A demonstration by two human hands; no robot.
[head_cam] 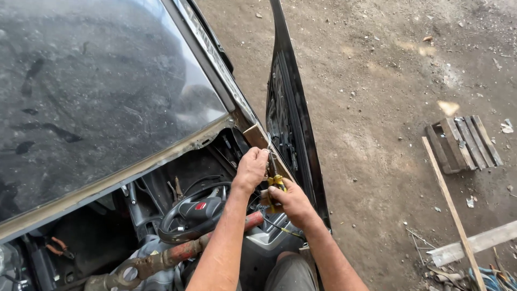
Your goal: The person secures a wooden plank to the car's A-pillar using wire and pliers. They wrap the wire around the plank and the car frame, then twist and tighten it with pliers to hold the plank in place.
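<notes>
A small red rectangular badge sits at the hub of the black steering wheel, toward seven o'clock; no packages, signs or screens show.

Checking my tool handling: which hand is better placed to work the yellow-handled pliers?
Right hand: it likely already grips the yellow-handled pliers, while the left hand pinches the thin wire.

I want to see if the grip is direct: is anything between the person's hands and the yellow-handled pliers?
Nothing visible: the right hand grips the yellow-handled pliers directly, and the left hand pinches a thin wire just above them.
</notes>
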